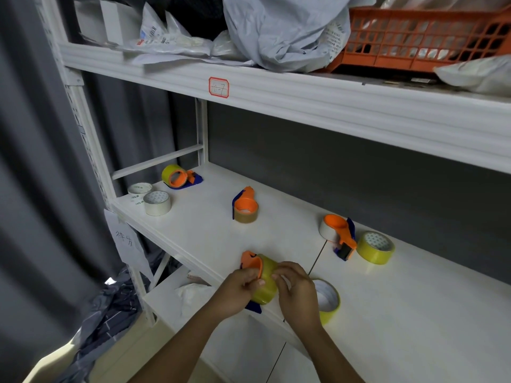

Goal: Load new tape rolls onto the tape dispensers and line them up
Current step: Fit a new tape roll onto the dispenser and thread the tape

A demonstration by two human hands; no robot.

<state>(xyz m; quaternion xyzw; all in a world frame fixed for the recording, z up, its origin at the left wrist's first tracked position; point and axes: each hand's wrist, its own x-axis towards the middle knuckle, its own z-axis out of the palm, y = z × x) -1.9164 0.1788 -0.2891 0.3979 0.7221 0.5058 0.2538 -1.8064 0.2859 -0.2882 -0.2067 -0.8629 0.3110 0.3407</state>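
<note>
Your left hand [240, 288] and right hand [297, 291] both clamp the yellow tape roll [266, 283] on its orange dispenser [252, 262], at the white shelf's [387, 313] front edge, six o'clock. Another yellow roll [329, 301] lies just beside, three o'clock.

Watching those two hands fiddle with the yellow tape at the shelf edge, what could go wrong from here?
The left hand and right hand work the dispenser with the yellow roll right over the shelf's front edge, so a slip could drop it. The loose yellow roll beside the right wrist could get knocked off too.
</note>
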